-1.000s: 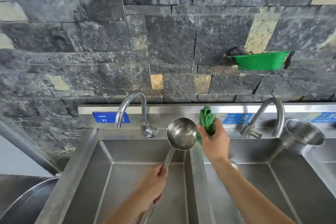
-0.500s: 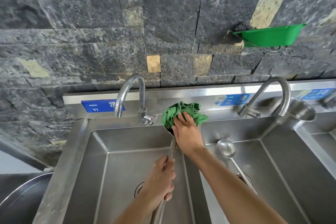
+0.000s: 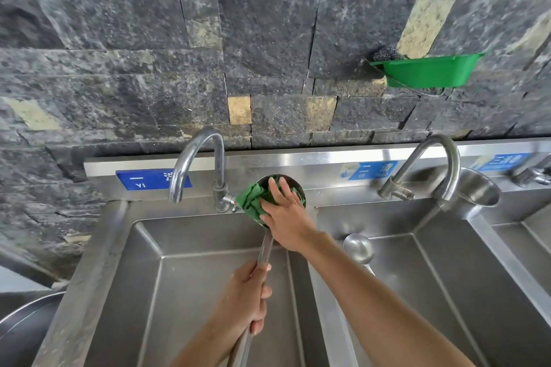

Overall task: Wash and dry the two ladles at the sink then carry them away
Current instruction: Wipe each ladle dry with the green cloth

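Left grip [image 3: 247, 298] wrapped tight round the handle of the ladle [image 3: 265, 247], with the bowl raised ahead of it over the left sink basin [image 3: 190, 292]. Right grip [image 3: 287, 217] flat, fingers straight, pressing the green cloth [image 3: 252, 201] into that bowl (cloth bunches out to its left). The second ladle [image 3: 358, 247] lies just right of the right wrist, in the next basin. Faucet [image 3: 220, 164] just left of the cloth.

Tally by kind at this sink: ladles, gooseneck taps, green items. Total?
Ladles: 2 (held ladle, ladle in the right-hand basin)
Gooseneck taps: 2 (left tap, right tap)
Green cloth: 1
Green wall tray: 1
Total: 6
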